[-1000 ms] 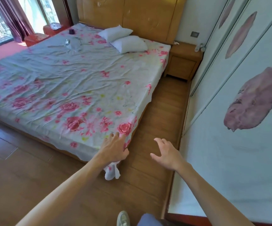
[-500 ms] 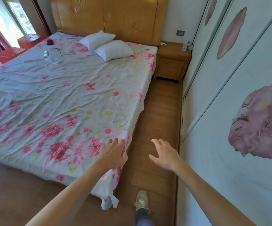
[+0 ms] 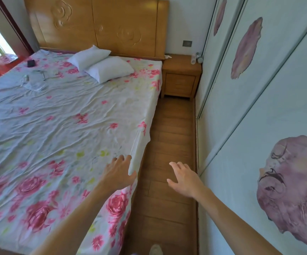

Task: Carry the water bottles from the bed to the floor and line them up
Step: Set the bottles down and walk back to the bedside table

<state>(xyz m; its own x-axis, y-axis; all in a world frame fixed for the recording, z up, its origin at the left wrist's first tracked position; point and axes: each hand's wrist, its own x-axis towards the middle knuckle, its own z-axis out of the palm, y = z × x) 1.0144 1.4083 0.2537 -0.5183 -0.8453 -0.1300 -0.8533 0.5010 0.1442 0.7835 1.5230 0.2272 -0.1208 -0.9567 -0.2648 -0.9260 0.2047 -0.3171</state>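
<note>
2 hands reach forward in the lower middle of the frame, and neither holds anything. The left hand (image 3: 120, 174) hovers over the right edge of the bed (image 3: 60, 137), palm down, its fingers spread and loosely bent. The right hand (image 3: 184, 179) hangs over the strip of floor (image 3: 169, 129) between the bed and the wardrobe (image 3: 259, 115), fingers relaxed and slightly apart.

The bottles (image 3: 31, 83) lie in the upper left of the frame, on the far part of the flowered sheet, well apart from both hands; they are a clear, blurred cluster that I cannot count. 1 small black object (image 3: 31, 63) sits just beyond them.

2 white pillows (image 3: 103, 68) overlap near the headboard (image 3: 101, 28). 1 nightstand (image 3: 181, 78) stands in the upper right corner beside the bed, with 1 clear bottle-like thing on top. The wardrobe doors show 3 purple prints. 1 shoe (image 3: 155, 250) shows at the bottom edge.
</note>
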